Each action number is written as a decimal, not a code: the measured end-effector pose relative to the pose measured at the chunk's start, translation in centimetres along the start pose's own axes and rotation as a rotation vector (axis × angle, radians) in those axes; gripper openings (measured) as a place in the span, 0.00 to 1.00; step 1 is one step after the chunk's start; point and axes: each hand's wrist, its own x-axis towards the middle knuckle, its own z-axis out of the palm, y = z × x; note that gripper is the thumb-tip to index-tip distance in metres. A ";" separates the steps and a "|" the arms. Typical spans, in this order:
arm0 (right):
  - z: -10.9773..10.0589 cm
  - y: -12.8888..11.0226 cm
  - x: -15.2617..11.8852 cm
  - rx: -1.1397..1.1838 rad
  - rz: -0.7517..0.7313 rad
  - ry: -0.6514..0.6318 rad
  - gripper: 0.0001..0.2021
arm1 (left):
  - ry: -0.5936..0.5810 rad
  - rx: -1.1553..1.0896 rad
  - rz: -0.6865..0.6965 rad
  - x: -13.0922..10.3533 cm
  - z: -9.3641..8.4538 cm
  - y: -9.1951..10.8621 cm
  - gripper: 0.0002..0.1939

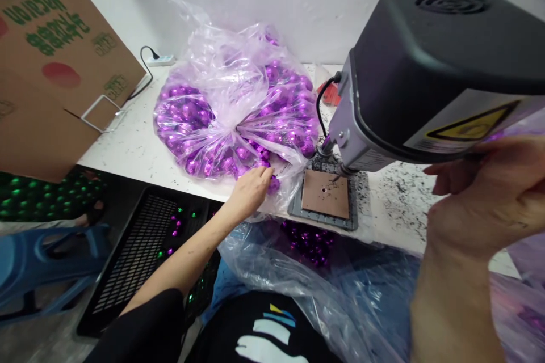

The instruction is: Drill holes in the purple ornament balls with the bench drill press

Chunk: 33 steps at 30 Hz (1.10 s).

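Note:
My left hand (pixel 252 190) reaches to the near edge of a clear plastic bag (pixel 236 116) full of shiny purple balls (pixel 293 116). Its fingers are curled together at a purple ball (pixel 273 184) by the bag's opening. On the right, my right hand (pixel 489 193) is raised with bent fingers under the black housing of a bench drill press (pixel 426 68); what it grips there is hidden. Below the drill's chuck lies a square brown board (pixel 326 195) with a small hole in it, resting on the grey drill base (pixel 293 204).
Dark shavings (pixel 395 193) litter the white table (pixel 140 147). A cardboard box (pixel 63 68) stands at the left. Below are a black crate (pixel 128 261), a blue stool (pixel 51 261) and purple balls in a plastic bag (pixel 306 244) at my lap. A power cord (pixel 149 68) runs behind the box.

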 end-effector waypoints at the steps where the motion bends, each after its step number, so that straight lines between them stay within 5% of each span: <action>1: 0.0 0.0 0.1 0.047 -0.033 0.002 0.24 | -0.070 0.022 -0.056 0.1 0.0 -0.2 0.13; 7: 0.7 -0.2 0.6 0.171 -0.039 0.007 0.23 | -0.209 -0.109 -0.079 -1.1 0.6 0.2 0.26; 11: 1.1 -0.6 1.6 0.183 0.008 -0.003 0.26 | 0.008 -0.501 -0.135 -0.6 1.1 0.2 0.27; 15: 1.5 -0.6 2.7 0.207 0.056 -0.036 0.28 | 0.180 -0.987 -0.152 -0.3 -0.4 0.4 0.28; 19: 2.2 -0.6 3.5 0.202 0.077 -0.015 0.29 | 0.003 -1.349 -0.215 -0.9 -1.9 2.7 0.27; 22: 2.6 -0.8 3.9 0.186 0.082 0.000 0.30 | -0.124 -1.489 -0.287 -0.9 -1.3 4.9 0.30; 25: 2.7 -0.9 4.1 0.178 0.078 -0.013 0.31 | -0.106 -1.466 -0.291 -0.1 0.5 6.6 0.27; 33: 2.6 -0.5 4.1 0.177 0.054 -0.022 0.31 | 0.176 -0.891 -0.183 2.9 4.4 8.2 0.27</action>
